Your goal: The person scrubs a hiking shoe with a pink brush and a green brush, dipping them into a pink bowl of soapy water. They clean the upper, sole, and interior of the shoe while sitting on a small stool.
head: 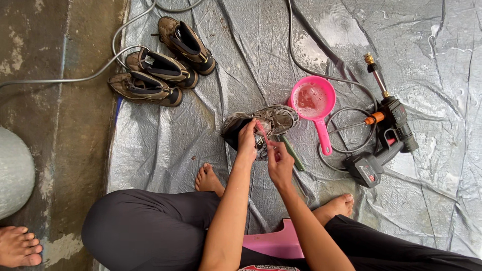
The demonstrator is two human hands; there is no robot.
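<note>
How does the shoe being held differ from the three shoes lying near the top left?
The held shoe lies apart, in front of the person, gripped by the left hand while the right hand works a pink brush over it; the three shoes lie untouched, side by side. The held shoe looks grey and soapy; the three look brown and dull. All rest on the grey tarp.
</note>
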